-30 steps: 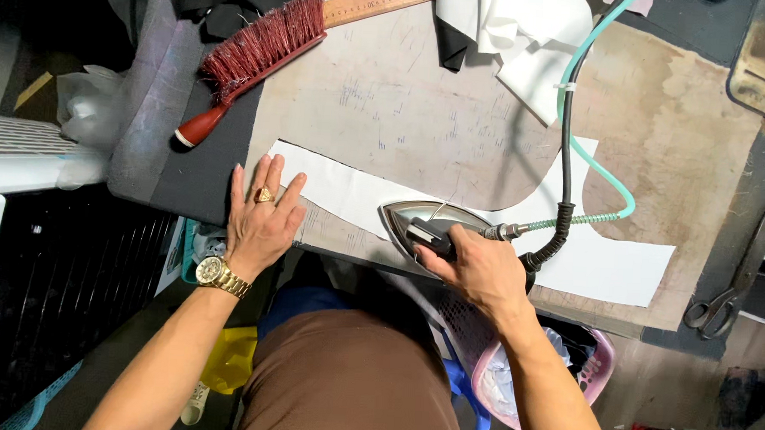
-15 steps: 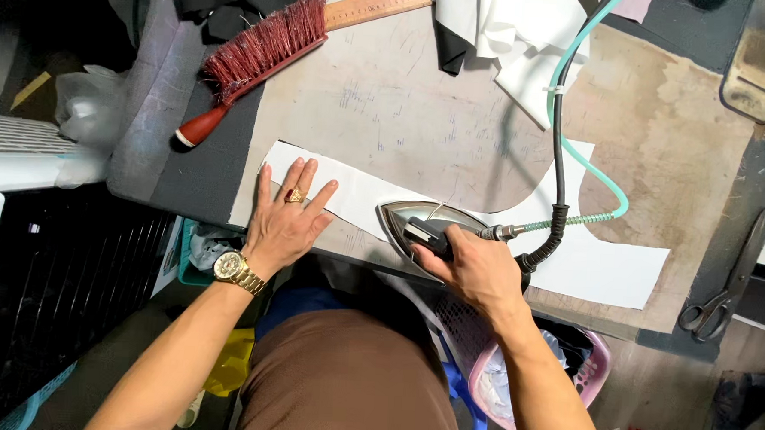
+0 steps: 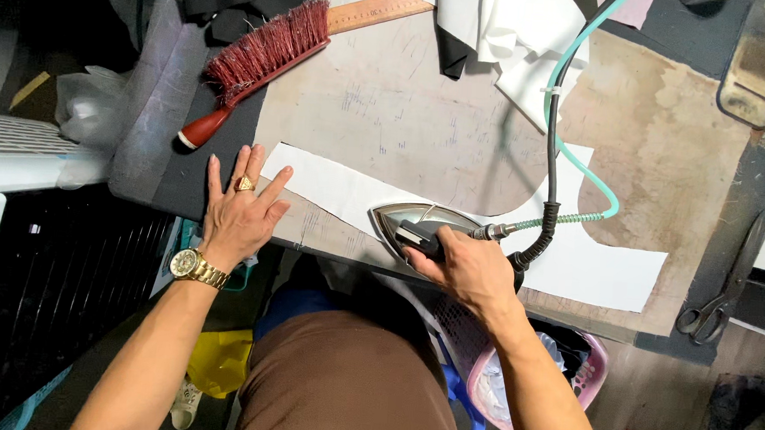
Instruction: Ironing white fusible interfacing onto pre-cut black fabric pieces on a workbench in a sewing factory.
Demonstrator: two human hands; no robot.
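A long white fabric piece (image 3: 332,183) lies along the near edge of the worn pressing table (image 3: 421,113). My right hand (image 3: 466,266) grips the black handle of a steel steam iron (image 3: 417,221) resting on that fabric, tip pointing left. A black cord and teal hose (image 3: 566,154) run from the iron's back up and away. My left hand (image 3: 241,209), with a ring and a gold watch, lies flat with spread fingers at the fabric's left end, partly on the dark pad (image 3: 222,139).
A red-bristled brush (image 3: 260,59) and a wooden ruler (image 3: 378,13) lie at the back left. White and black cloth pieces (image 3: 502,35) are heaped at the back. Scissors (image 3: 723,299) lie at the right edge. A pink basket (image 3: 521,389) stands below the table.
My left hand slid to the right along the table edge toward the fabric's end. The iron and my right hand stayed nearly in place.
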